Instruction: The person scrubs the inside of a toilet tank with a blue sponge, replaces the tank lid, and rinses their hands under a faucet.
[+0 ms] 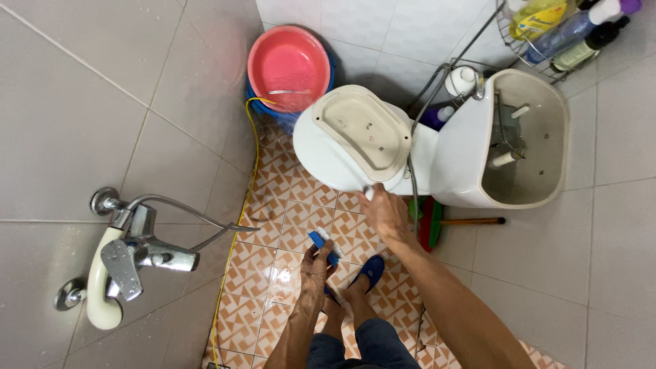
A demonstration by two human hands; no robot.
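While the open toilet tank [526,137] stands against the far right wall with its fittings bared, the big white tank lid [352,140] is up in the air, tipped so its hollow underside faces us. It sits just left of the tank and in front of the pink basin [288,65] in the far corner. The right hand [386,212] is closed on the lid's near edge, steadying the whole piece. Lower down and a touch nearer, the left hand [316,268] is wrapped around a blue scrub brush [324,244], bristles pointing up toward the lid but not yet touching it. My read: this is the scrubbing step, with 1 hand bracing and 1 ready to work. The next move looks to call for bringing the bristles onto that underside while the grip on the rim stays firm, since glazed ceramic over a wet patterned floor [287,219] could slip.
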